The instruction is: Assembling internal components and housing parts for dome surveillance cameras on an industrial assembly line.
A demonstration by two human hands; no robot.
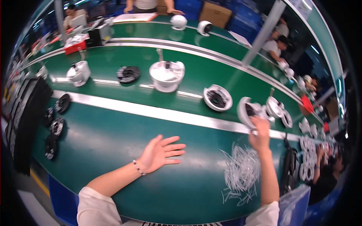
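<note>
My left hand (161, 152) lies flat on the green work surface (113, 143) with the fingers spread, holding nothing. A beaded bracelet sits on that wrist. My right hand (260, 132) reaches out to the right and grips a white dome-shaped camera housing (247, 112) at the metal strip beside the conveyor belt. Just right of that housing lie more white round parts (277, 109). A loose pile of white cable ties (241, 173) lies on the surface left of my right forearm.
On the green conveyor (188, 71) ride a white dome base (217, 98), a large white housing (166, 75), a black ring part (128, 74) and another white housing (78, 72). Black round parts (56, 126) and black trays sit at left. Other people work along the line.
</note>
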